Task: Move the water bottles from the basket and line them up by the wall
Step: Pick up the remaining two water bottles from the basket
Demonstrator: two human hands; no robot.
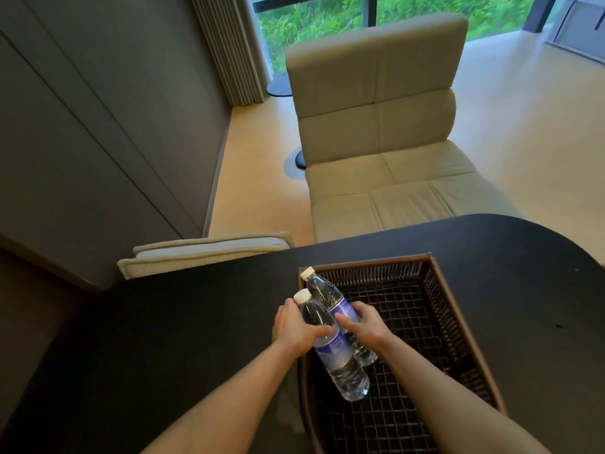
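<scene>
Left grip (296,329), right grip (361,324) closed.

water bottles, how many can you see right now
2, both lying in the basket at its left side: the near bottle under the left hand, the far bottle under the right hand. None seems hidden.

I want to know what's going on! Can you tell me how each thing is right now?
Left hand: gripping the near bottle.
Right hand: gripping the far bottle.
Near bottle: capped, tilted, over the basket.
Far bottle: capped, tilted, over the basket.
Basket: on the black table, nothing else visible inside.
</scene>
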